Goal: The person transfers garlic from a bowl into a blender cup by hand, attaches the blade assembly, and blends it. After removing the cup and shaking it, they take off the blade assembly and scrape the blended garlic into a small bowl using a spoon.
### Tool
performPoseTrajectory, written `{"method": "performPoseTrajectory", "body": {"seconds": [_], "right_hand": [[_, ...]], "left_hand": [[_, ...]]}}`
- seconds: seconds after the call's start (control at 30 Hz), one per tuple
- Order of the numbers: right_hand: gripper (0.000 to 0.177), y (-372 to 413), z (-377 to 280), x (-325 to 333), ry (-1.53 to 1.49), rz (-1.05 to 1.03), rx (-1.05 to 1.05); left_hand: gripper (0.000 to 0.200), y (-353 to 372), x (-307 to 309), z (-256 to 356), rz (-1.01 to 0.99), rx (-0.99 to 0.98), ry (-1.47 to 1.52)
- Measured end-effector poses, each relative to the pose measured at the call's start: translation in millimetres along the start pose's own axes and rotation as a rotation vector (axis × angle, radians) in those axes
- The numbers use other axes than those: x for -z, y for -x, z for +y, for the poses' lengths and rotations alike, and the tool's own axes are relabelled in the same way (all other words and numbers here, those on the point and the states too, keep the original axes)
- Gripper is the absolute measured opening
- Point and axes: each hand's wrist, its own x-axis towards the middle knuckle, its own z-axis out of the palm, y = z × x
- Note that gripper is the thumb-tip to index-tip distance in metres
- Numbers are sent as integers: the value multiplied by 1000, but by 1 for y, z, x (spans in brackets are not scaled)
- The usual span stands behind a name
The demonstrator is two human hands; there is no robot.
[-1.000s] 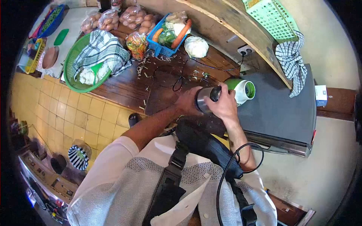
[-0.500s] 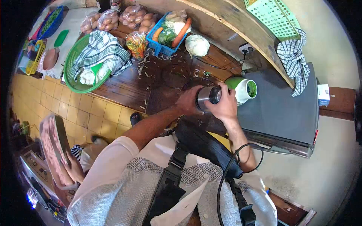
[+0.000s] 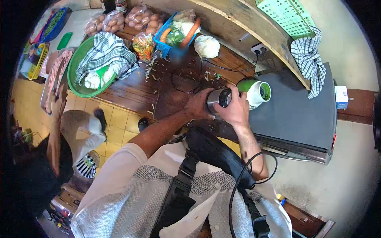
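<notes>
My left hand (image 3: 198, 104) wraps around the side of a small grinder cup (image 3: 214, 102), dark with a silvery sheen. My right hand (image 3: 235, 110) grips the same cup from the other side, its fingers over the black end. The cup is tilted above the dark table in front of me. Just right of my right hand, a green and white blender base (image 3: 257, 93) lies with its round green opening facing right. Part of the blender base is hidden behind my fingers. A thin black cord (image 3: 186, 89) loops on the table beyond my hands.
A green basket (image 3: 70, 75) with a checked cloth stands left, near a blue basket (image 3: 162, 47) of vegetables, a cauliflower (image 3: 207, 47) and bagged eggs (image 3: 139, 16). A grey-topped appliance (image 3: 291, 115) is at right, below a wooden shelf. Another person (image 3: 55, 146) carries a tray (image 3: 47, 93) at left.
The other person has moved further into view at left, and the pink-filled tray has shifted up toward the green basket. My hands stay around the cup; the blender base has turned slightly.
</notes>
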Motion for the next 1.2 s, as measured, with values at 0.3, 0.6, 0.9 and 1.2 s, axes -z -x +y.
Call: {"method": "performPoseTrajectory", "body": {"seconds": [0.3, 0.6, 0.9, 1.2], "right_hand": [[77, -2, 3, -2, -7, 1, 15], [94, -4, -3, 0, -30, -74, -215], [62, 24, 78, -2, -588, 159, -137], [31, 98, 149, -169, -779, -228, -85]], "left_hand": [[118, -1, -2, 3, 22, 24, 4], [118, -2, -2, 7, 17, 25, -83], [106, -13, 42, 22, -155, -174, 165], [85, -61, 53, 175, -419, -286, -684]]}}
